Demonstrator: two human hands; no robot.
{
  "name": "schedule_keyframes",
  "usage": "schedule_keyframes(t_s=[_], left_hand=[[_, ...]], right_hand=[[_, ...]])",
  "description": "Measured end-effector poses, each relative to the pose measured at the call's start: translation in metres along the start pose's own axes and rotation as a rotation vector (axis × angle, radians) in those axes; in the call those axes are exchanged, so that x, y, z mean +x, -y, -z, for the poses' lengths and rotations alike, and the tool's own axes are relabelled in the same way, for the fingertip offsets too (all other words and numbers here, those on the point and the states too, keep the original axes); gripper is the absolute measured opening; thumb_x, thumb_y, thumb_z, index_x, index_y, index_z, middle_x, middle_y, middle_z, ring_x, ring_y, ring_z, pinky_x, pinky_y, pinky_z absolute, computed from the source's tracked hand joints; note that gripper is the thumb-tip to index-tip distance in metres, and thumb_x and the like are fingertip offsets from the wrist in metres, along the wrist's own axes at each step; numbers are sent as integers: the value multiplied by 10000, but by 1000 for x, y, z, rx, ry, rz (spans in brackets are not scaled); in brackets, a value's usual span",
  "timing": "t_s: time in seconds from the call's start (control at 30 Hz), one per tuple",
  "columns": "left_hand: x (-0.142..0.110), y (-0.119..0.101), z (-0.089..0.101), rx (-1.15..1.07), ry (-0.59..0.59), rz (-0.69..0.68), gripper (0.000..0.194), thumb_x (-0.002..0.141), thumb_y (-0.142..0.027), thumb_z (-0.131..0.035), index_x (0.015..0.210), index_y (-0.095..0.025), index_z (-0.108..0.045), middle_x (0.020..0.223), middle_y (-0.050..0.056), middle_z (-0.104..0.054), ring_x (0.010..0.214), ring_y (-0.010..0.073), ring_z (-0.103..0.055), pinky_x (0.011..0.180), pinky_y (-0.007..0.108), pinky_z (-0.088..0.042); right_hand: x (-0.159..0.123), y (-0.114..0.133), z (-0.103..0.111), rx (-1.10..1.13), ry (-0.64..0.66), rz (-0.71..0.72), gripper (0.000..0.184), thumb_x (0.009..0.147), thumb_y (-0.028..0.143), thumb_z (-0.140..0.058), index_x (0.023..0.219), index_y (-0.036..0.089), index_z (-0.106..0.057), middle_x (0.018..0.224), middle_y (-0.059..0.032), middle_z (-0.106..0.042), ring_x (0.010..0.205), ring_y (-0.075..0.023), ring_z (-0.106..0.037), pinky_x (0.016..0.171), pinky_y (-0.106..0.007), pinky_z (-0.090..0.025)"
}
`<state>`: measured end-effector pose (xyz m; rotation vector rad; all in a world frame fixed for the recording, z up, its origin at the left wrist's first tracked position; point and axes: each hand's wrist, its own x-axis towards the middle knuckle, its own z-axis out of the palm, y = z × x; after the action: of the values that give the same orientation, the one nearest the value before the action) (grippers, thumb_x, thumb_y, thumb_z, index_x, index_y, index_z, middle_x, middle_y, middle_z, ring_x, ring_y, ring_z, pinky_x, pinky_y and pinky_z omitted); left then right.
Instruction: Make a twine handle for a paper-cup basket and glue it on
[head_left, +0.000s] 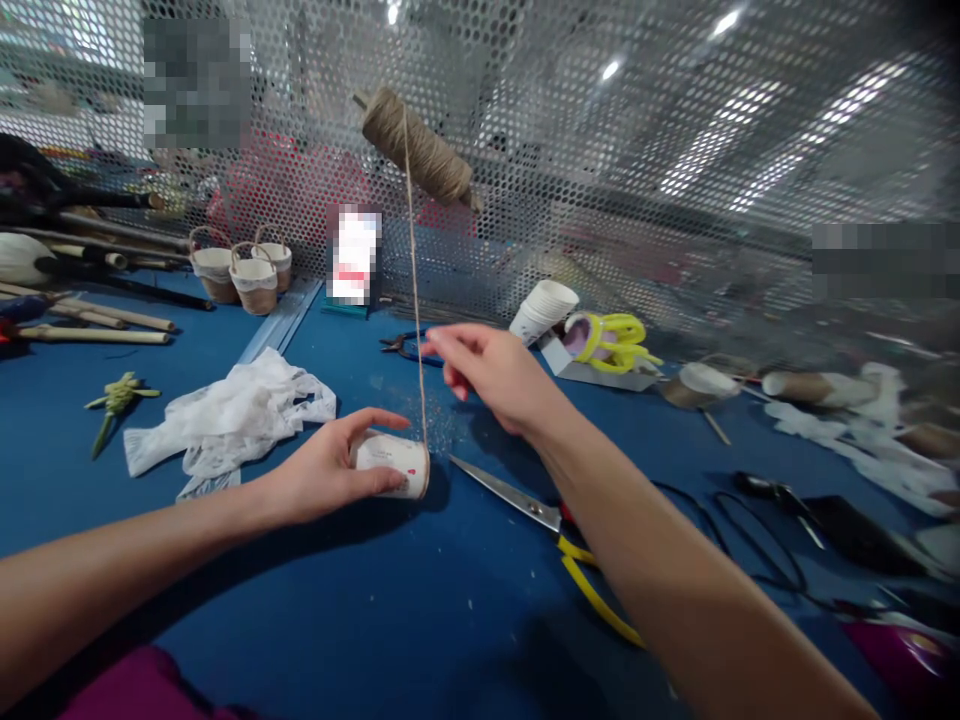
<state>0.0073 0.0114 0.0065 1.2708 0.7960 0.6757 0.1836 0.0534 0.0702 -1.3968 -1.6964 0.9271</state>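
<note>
My left hand (322,465) is closed around a white paper cup (394,464) lying on its side, its rim facing right. A strand of twine (413,250) runs from the spool (420,148) above down to the cup's rim. My right hand (487,370) is at the strand, above the cup, with its index finger stretched out and other fingers partly curled. Its fingertip is beside or touching the twine; I cannot tell which. Scissors (517,497) with yellow handles lie on the blue table (360,610), partly under my right forearm.
White lace (240,410) and a green twig-like piece (118,403) lie left. Small baskets (253,284), a phone (354,255) and pliers (397,345) are behind. Stacked paper cups (544,308) and yellow-handled scissors (611,340) stand right. A perforated metal screen (600,170) borders the back.
</note>
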Motion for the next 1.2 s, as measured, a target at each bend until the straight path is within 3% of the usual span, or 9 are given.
schedule_keyframes(t_s=[0.17,0.33,0.57,0.67,0.73,0.83,0.97,1.07,1.2], left_hand=[[0,-2,-2,-30,3,39,463,633,-157,-655,1056,-145,-467,755,-17,-599,671,117,-559,660,254,-431],[0,-1,-1,-25,32,32,479,648,-149,-648,1087,-146,-457,773,-13,-583,677,112,-537,647,239,-420],[-7,1,-1,7,221,26,450,654,-168,-679,1073,-173,-512,775,-25,-555,652,95,-506,596,209,-401],[-10,0,-2,-13,307,59,412,655,-138,-674,1043,-173,-539,796,-14,-574,670,98,-521,617,216,-418],[-11,0,-2,-42,332,80,404,658,-132,-677,1038,-176,-547,803,-9,-586,684,101,-533,632,219,-429],[-9,0,-2,-100,266,93,392,657,-148,-692,1024,-172,-555,792,-8,-598,668,92,-536,614,201,-428],[-5,0,-1,-194,137,100,407,651,-170,-702,1026,-169,-543,761,-18,-605,619,76,-528,593,192,-425],[-4,0,-1,-202,78,63,412,649,-169,-699,1028,-170,-538,786,-15,-609,651,87,-539,624,207,-437],[-6,1,-1,-110,44,-25,438,672,-197,-683,1080,-178,-525,763,-18,-583,655,97,-522,619,215,-434]], right_hand=[[52,28,-5,240,16,9,159,869,207,-503,764,119,-584,651,-11,-604,388,-26,-441,332,-166,-301],[50,18,-10,120,-56,157,162,831,82,-461,902,116,-603,542,40,-542,410,-67,-519,378,-184,-390],[-5,-28,-16,-300,545,107,249,730,51,-494,786,176,-701,573,27,-629,477,-81,-548,460,-188,-416],[-16,-36,-21,-305,648,122,216,718,73,-538,742,193,-716,699,9,-696,618,-115,-601,546,-202,-444],[-16,-39,-24,-279,576,78,242,748,116,-533,903,188,-705,810,-15,-705,617,-114,-600,550,-215,-453],[-11,-39,-20,-228,259,-21,378,815,194,-483,1182,149,-562,952,-72,-671,566,-102,-567,521,-236,-454],[-19,-28,-4,-337,-69,26,256,842,311,-482,860,122,-654,737,-57,-646,596,-129,-542,571,-266,-427],[-38,-19,5,-302,57,6,343,857,378,-454,658,163,-632,627,-22,-624,582,-135,-546,559,-263,-408],[-60,-15,0,-179,183,51,187,833,293,-514,793,191,-665,839,-29,-666,814,-164,-600,742,-284,-437]])
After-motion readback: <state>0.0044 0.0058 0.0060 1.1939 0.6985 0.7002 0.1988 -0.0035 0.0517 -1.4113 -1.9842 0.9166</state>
